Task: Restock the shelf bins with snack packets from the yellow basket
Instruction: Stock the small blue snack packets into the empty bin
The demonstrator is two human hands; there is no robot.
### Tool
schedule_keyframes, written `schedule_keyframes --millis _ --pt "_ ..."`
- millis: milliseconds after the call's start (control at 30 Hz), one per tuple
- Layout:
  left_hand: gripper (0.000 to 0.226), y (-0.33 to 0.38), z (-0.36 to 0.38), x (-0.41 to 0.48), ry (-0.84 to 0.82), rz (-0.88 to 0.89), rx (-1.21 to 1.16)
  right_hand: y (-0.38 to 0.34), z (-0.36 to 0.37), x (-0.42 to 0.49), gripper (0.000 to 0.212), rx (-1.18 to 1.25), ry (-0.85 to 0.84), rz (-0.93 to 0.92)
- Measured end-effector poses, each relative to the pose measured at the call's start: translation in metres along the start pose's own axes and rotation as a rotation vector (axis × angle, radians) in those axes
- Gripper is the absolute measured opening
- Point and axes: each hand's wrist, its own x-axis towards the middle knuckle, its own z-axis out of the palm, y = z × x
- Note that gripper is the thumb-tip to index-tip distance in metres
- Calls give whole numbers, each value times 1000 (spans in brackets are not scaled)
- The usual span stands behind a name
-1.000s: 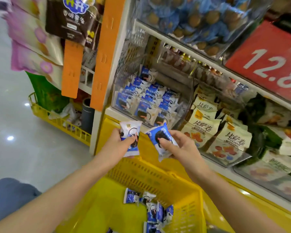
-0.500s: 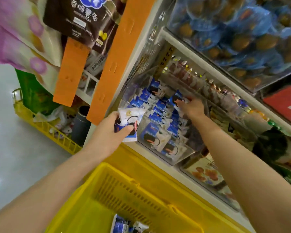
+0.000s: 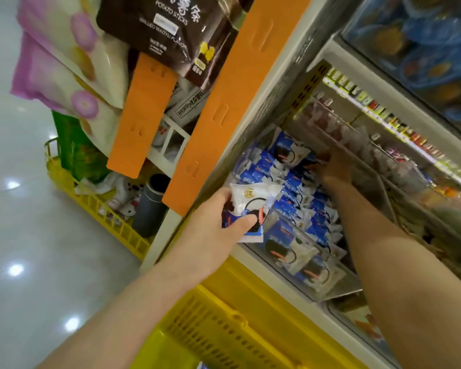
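The left hand [image 3: 213, 233] is nearest, its fingers curled round a snack packet [image 3: 250, 206] just in front of the shelf bin [image 3: 338, 292]. The bin's open top lies up and right. The right hand [image 3: 334, 166] reaches deep inside, too blurry to tell its grip.

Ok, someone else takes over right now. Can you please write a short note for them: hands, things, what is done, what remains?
Left hand: grips one blue-and-white snack packet in front of the clear shelf bin, not yet in it.
Right hand: reaches deep into that bin, among the back packets; too blurred to tell if it holds one.
Yellow basket: below the hands, its inside mostly out of view.
Done: the bin holds many packets of the same kind.
Left: put in the left hand's packet, then check the basket for more.
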Motion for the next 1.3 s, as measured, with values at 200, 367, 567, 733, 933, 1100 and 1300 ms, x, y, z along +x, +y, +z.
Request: schedule_keyframes --millis 200,367,567,733,933,1100,1300 --pt "33 5 -3 1 18 -26 -42 -5 -1 -4 33 -195 33 32" --pt "24 15 -3 -5 26 -28 -121 -19 -14 -31 49 -207 -58 54" --pt "22 21 1 -18 51 -62 -173 -45 -51 -127 31 296 59 -157" --pt "24 25 12 -29 34 -98 -255 -55 -73 -218 21 552 -208 -269" --pt "18 29 25 -41 -44 -142 -362 -46 -80 -238 27 691 -374 -138" --pt "19 29 32 -39 -74 -92 -382 -29 -93 -235 33 727 -469 -57" --pt "19 32 45 -28 -74 53 -148 -25 -100 -229 47 564 -408 -208"
